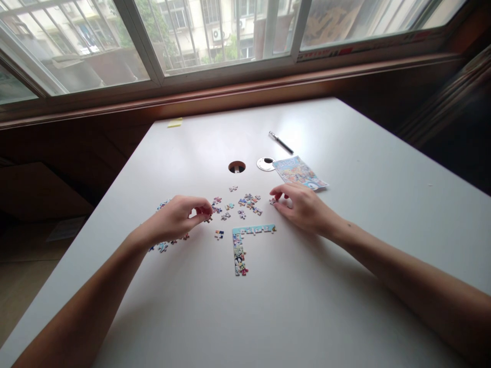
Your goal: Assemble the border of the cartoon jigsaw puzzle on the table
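My left hand [176, 221] is pinched, thumb and forefinger together on a small puzzle piece [207, 219] close to the tabletop. More pieces lie partly hidden beneath that hand. My right hand [303, 207] bends its fingers around another puzzle piece [273, 201], which shows between thumb and fingertips. Between the hands, loose puzzle pieces [250, 200] are scattered. Nearer to me lies an L-shaped joined puzzle corner [239, 255], with a light blue strip along its top and a colourful cartoon side. A single orange and blue piece [219, 234] rests to its left.
A printed picture sheet [301, 173] lies beyond my right hand, with a dark pen [281, 142] behind it. The white table [268, 312] has a round cable hole [237, 167] and a metal ring cover [264, 164]. Yellow tape [175, 122] marks the far edge, below the windows.
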### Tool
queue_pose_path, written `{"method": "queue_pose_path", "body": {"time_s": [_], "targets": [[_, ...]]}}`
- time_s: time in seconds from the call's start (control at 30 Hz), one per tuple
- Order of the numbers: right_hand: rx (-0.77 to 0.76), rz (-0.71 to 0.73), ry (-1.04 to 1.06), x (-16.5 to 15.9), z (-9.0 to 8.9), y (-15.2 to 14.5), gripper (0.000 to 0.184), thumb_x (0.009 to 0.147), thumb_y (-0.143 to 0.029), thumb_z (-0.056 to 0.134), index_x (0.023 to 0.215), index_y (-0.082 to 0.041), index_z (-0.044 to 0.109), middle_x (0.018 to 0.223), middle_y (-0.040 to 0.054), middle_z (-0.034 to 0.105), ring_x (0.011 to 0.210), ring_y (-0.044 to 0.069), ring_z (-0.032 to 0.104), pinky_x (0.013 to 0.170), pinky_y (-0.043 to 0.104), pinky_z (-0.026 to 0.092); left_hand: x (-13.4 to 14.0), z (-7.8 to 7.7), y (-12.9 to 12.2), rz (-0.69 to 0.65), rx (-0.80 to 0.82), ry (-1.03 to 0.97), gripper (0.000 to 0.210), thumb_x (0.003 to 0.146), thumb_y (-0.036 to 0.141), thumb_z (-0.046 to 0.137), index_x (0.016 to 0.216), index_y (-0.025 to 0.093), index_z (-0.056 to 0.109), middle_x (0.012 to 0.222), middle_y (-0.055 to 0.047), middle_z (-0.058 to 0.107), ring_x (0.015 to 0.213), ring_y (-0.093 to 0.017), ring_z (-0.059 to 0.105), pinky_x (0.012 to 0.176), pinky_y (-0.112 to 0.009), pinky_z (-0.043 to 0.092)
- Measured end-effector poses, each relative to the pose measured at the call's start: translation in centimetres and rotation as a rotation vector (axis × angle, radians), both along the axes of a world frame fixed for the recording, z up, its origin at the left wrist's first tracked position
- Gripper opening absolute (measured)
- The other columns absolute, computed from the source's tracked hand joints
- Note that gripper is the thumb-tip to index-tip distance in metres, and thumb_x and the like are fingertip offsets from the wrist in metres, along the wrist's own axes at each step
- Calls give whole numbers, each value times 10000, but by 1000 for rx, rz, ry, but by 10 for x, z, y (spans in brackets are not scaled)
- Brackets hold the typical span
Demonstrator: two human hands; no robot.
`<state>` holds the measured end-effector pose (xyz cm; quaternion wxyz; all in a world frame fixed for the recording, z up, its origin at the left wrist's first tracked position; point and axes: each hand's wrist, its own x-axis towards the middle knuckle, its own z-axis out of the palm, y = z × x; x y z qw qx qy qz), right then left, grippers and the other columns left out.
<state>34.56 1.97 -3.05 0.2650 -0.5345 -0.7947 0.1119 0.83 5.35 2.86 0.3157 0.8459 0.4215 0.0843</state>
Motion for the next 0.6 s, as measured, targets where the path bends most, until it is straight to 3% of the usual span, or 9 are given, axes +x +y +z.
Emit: {"method": "queue_pose_path", "body": {"time_s": [0.1,0.2,0.37,0.6], "targets": [[-46,-36,48,2,-1,0,330,842,-166,559,1160,-168,646,946,80,716,842,226,633,790,387,506,-1,-2,3,-25,47,-11,174,918,337,599,932,224,730,922,-14,739,805,-153,675,730,-263,552],[-49,-77,44,4,0,0,364,821,-124,525,1158,-170,654,985,91,703,883,235,635,809,387,510,-2,-2,5,-45,75,-21,180,921,347,607,934,223,737,926,-20,740,837,-158,675,766,-268,546],[-52,-82,-87,8,2,0,223,836,-280,617,1015,-196,719,1076,128,638,1022,306,605,954,479,470,1,-1,2,-79,27,-3,180,931,319,589,910,225,741,984,-35,719,832,-154,671,789,-277,549],[-162,-121,-18,5,7,-1,105,816,-274,662,888,-213,707,955,80,673,913,246,621,858,401,492,2,-14,5,-151,102,17,99,897,234,621,882,216,718,893,-11,716,784,-131,647,723,-236,499]]}}
